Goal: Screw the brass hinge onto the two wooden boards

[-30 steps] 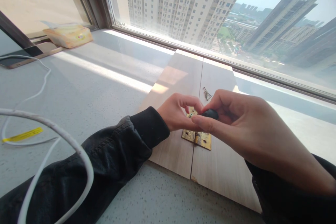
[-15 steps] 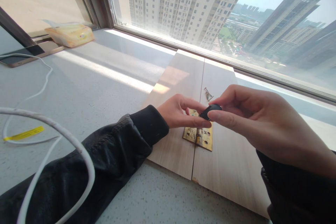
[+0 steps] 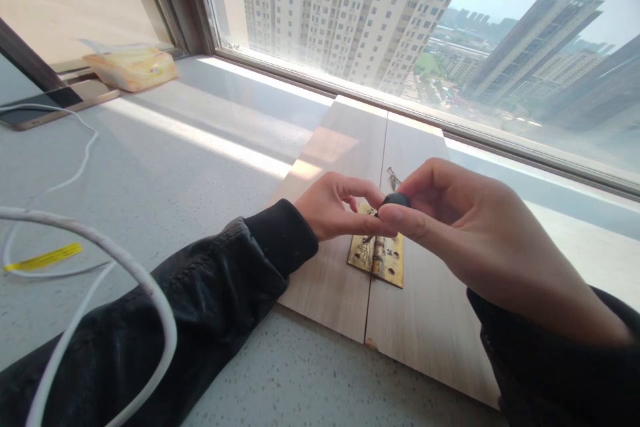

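My right hand (image 3: pixel 440 213) pinches a small black rounded handle (image 3: pixel 397 199), which looks like that of a stubby screwdriver. From the left, my left hand (image 3: pixel 340 207) has thumb and forefinger closed around the front end of it; what lies between those fingertips is mostly hidden. Directly below both hands a brass hinge (image 3: pixel 387 270) lies flat across the seam of two pale wooden boards (image 3: pixel 420 320). Its lower screw holes are bare, and my fingers cover part of its upper end. Several loose screws (image 3: pixel 393 179) rest on the right board beyond my hands, partly covered.
A white cable (image 3: pixel 163 313) with a yellow tag (image 3: pixel 45 257) loops over the speckled counter (image 3: pixel 225 153) at left. Further back are a phone (image 3: pixel 45 110) and a yellow tissue pack (image 3: pixel 130 68). A window frame (image 3: pixel 280 83) runs behind the boards.
My right hand and the black handle have shifted slightly left, closer to my left fingers. The right hand now covers more of the loose screws. My left hand has barely moved.
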The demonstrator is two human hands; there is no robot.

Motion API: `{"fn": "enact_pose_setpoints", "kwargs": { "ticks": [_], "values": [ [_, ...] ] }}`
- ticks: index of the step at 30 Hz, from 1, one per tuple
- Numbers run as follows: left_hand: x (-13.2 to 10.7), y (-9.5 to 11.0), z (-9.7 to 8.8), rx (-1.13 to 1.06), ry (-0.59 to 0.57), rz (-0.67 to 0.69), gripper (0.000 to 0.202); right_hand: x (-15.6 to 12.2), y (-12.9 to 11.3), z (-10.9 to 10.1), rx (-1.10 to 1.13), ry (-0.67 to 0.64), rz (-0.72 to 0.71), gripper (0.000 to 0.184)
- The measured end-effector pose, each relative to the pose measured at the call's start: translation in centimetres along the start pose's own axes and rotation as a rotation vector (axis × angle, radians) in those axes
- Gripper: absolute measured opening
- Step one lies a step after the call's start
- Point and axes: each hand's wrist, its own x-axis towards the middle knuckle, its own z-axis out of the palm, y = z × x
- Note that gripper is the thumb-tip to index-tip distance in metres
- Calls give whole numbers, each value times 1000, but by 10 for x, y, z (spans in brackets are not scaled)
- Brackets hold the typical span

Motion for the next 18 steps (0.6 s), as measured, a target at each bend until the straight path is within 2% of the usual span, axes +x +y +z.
{"fn": "enact_pose_setpoints", "kwargs": {
  "ticks": [3,7,12,18],
  "values": [
    [0,2,-1,31,-61,9,20,1,1,-8,68,-128,-31,29],
    [-1,4,2,34,-78,-64,22,1,-2,-11,40,-177,-58,25],
    [-2,4,5,9,-29,-52,30,1,-7,0,74,-159,-38,27],
    [-1,-2,5,42,89,-27,27,-1,-9,6,35,-50,16,30]
  ]
}}
